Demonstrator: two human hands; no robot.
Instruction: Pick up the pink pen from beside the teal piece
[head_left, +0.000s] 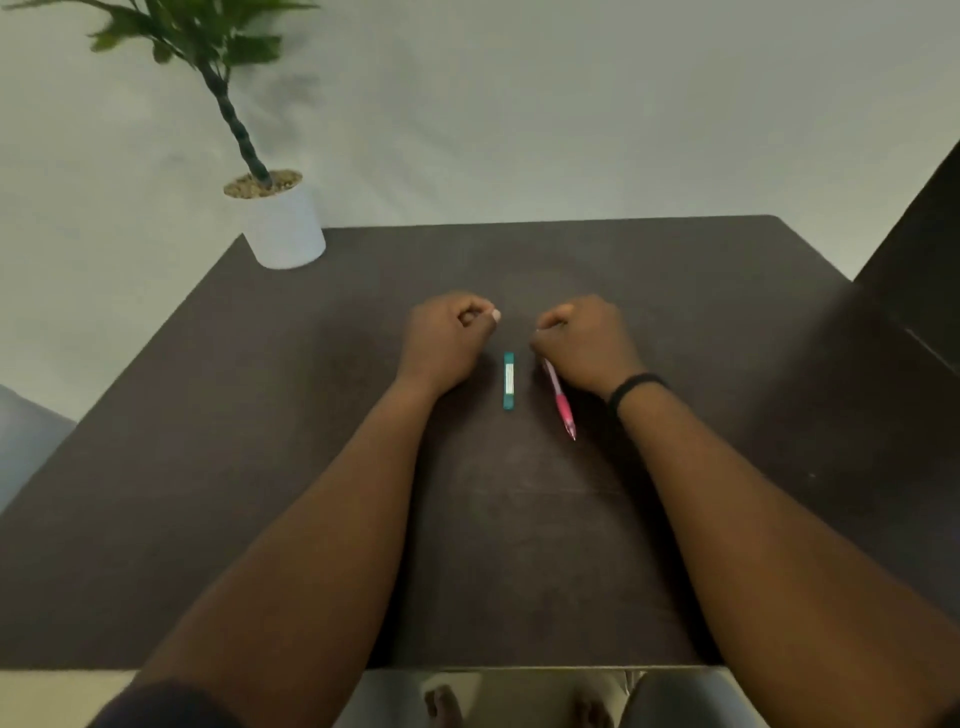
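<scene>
Head view: teal stick (508, 381) between hands, pink pen (560, 400) under right hand (584, 345).

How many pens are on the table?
1. The pink pen lies on the dark table, its upper end under the right hand. Beside it lies a teal stick, not clearly a pen.

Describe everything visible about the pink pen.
The pink pen is slim, with a pale translucent barrel, a darker pink grip section and a fine tip pointing toward the person. It slants on the dark table, right of the teal stick and apart from it. Its far end disappears under the right hand, whose curled fingers seem to hold it.
</scene>
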